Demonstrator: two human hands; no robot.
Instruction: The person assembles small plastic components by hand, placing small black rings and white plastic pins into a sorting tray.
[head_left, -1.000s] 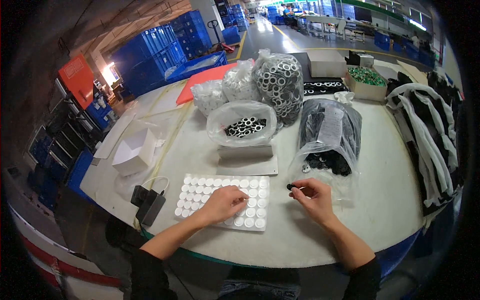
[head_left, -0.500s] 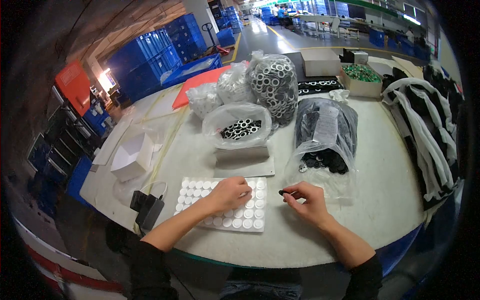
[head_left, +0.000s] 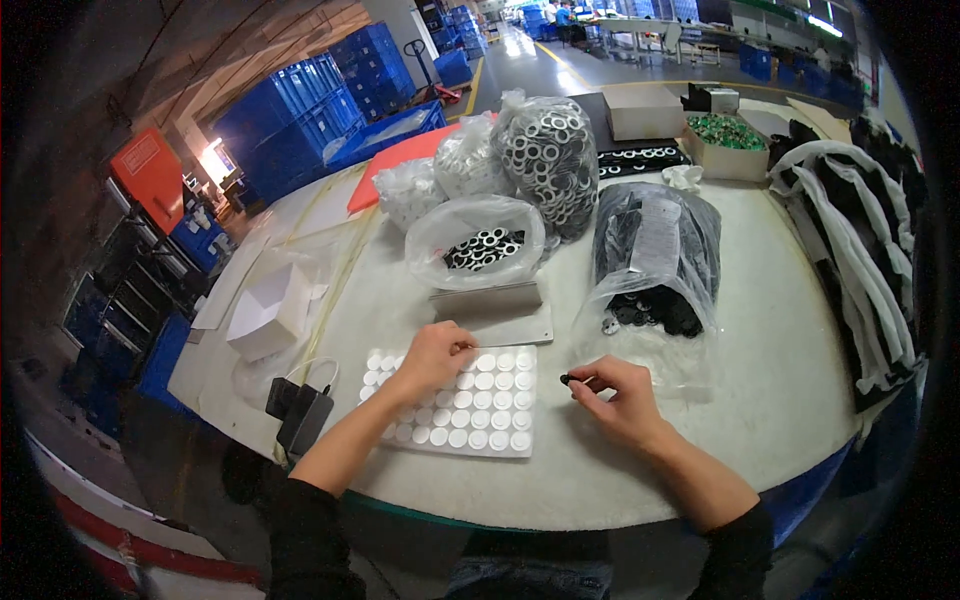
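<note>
My left hand (head_left: 432,360) is over the upper part of a flat tray (head_left: 520,453) holding rows of round white discs (head_left: 480,400). Its fingers are curled and pressed together; whatever they pinch, if anything, is too small to make out. To the right of the tray, just above the tabletop, my right hand (head_left: 622,398) pinches a small black round part (head_left: 567,379) between thumb and fingers. Behind it lies an opened clear bag (head_left: 655,235) with similar black round parts (head_left: 655,312) spilling toward its mouth.
Beyond the tray stand a bent metal plate (head_left: 490,303) and an open bag of black-and-white rings (head_left: 485,248). Fuller bags (head_left: 548,160) rise behind. A black power adapter (head_left: 303,420) and white box (head_left: 270,312) lie left; black-and-white fabric pieces (head_left: 850,250) line the right edge.
My left hand has moved up and to the left over the tray, uncovering more discs at its right side. The right hand keeps its pinch, almost unmoved. The whole view has shifted slightly.
</note>
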